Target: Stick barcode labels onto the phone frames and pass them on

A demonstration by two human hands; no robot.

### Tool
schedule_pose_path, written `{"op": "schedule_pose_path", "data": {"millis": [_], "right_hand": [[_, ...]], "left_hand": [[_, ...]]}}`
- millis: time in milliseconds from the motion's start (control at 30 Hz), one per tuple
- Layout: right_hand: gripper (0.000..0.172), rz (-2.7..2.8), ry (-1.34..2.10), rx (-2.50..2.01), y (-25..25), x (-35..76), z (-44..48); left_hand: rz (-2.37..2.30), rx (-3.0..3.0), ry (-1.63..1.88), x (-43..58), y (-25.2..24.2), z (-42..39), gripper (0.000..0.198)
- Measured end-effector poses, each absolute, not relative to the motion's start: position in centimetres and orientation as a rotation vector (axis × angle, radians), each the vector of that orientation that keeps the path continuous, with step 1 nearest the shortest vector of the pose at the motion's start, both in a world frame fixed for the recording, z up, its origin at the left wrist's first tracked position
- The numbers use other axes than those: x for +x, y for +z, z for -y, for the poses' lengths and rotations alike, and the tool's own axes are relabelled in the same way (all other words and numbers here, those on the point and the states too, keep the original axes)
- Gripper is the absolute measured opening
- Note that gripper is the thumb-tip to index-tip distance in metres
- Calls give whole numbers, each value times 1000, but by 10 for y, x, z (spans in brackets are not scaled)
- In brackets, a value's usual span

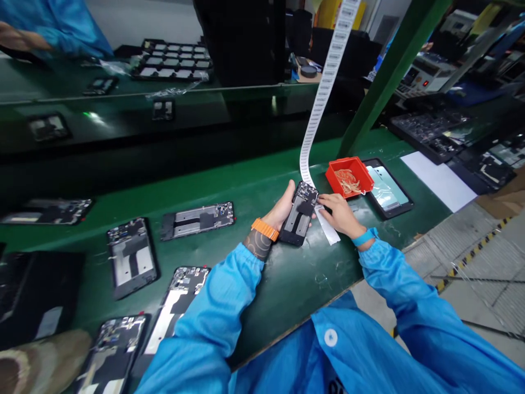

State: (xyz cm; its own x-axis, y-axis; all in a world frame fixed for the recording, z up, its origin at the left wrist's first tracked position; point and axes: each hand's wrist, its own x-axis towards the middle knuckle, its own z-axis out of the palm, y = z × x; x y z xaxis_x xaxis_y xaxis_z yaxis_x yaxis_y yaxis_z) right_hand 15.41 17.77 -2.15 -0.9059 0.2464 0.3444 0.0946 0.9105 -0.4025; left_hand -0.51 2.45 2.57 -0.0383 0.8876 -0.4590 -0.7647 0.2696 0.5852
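Note:
My left hand [282, 209] is wrapped round an opened phone body [299, 214], its inner side facing up with the circuit board at the top. A long white strip of barcode labels [324, 93] hangs down from above and runs behind the phone to the table. Its lower end [329, 229] lies on the green surface beside the phone. My right hand [339, 212] is closed, with its fingertips at the strip, right by the phone's edge. Whether a single label is between those fingertips is too small to tell.
A red bin [349, 164] holds tan bands. Right of it lies a black tray [389, 189] with a pale sheet. Several opened phones, such as this one [199, 220], lie to my left. A green post [394, 82] rises behind. Across the bench is another person's blue sleeve [74, 27].

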Motion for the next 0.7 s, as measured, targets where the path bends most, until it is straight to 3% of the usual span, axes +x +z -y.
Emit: {"op": "schedule_pose_path", "data": {"millis": [267, 500, 700], "right_hand": [[16, 2636, 581, -226, -26, 151, -188], [20, 2623, 421, -232, -28, 155, -174], [17, 2375, 636, -312, -10, 176, -153]], "left_hand": [[-860, 149, 1330, -5, 18, -28, 88], [-854, 195, 1263, -7, 11, -31, 95], [-880, 140, 1334, 3, 16, -32, 86]]}}
